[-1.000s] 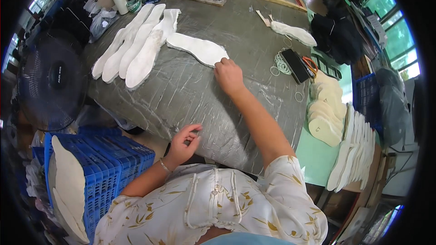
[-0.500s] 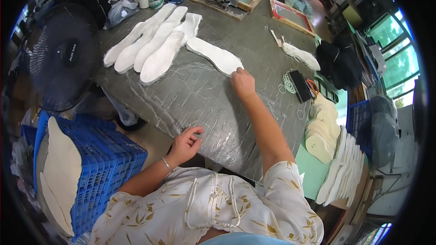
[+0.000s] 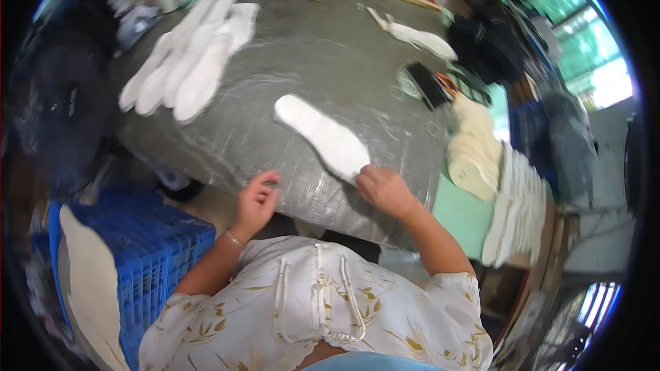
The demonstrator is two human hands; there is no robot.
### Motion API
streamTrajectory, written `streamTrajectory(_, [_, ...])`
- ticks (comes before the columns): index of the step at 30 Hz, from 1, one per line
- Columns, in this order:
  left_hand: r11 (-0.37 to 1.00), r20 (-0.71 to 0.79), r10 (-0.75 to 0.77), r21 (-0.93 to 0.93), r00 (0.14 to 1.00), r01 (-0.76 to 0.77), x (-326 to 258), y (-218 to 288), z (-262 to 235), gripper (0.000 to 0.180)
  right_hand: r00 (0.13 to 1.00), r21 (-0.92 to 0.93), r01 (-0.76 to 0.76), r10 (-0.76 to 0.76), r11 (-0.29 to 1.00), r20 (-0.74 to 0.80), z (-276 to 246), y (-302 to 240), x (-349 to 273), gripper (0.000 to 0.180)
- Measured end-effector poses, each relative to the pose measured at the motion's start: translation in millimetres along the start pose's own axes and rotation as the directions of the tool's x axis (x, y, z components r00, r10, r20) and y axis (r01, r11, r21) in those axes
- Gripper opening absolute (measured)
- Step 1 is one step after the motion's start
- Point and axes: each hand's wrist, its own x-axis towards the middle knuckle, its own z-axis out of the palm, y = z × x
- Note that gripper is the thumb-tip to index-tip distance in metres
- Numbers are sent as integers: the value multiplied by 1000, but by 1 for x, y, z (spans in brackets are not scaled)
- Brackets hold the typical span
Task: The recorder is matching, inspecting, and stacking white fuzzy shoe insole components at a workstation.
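A white insole (image 3: 323, 136) lies slanting over the near middle of the dark table, its narrower end pointing to the far left. My right hand (image 3: 386, 191) pinches the near end between thumb and fingers. To the left, by the table's front edge, my left hand (image 3: 257, 203) hovers with loosely curled fingers apart and nothing visible in them; a bracelet circles that wrist. Several more white insoles (image 3: 199, 86) lie fanned out and overlapping at the far left of the table.
Cream insole pieces (image 3: 474, 154) and a row of white insoles (image 3: 515, 209) are at the right, beside a green sheet (image 3: 457, 216). A dark phone-like object (image 3: 426, 86) and a tied white bundle (image 3: 421, 40) lie farther back. Blue crates (image 3: 155, 261) stand at left.
My right hand has drawn the insole nearer to me, away from the fanned group. My left hand has risen slightly, its fingers loosening. The view has shifted.
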Motion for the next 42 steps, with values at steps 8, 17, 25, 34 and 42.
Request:
streamTrajectory(8, [991, -134, -86, -114, 987, 71, 18, 7, 1, 34, 952, 204, -277, 297, 939, -75, -23, -32, -133, 39])
streamTrajectory(17, [987, -369, 58, 161, 928, 3, -29, 19, -53, 44, 781, 485, -372, 549, 791, -296, -5, -47, -72, 22])
streamTrajectory(25, [653, -555, 561, 753, 614, 85, -121, 99, -136, 5, 965, 581, -71, 204, 811, -167, 13, -85, -12, 23])
streamTrajectory(34, [261, -589, 575, 790, 568, 555, -244, 183, -236, 35, 975, 618, -2, 139, 786, -175, 8, -98, 20, 19])
streamTrajectory(42, [190, -788, 548, 446, 282, 875, -396, 191, -318, 49, 981, 622, -68, 165, 780, -100, 13, -97, 12, 17])
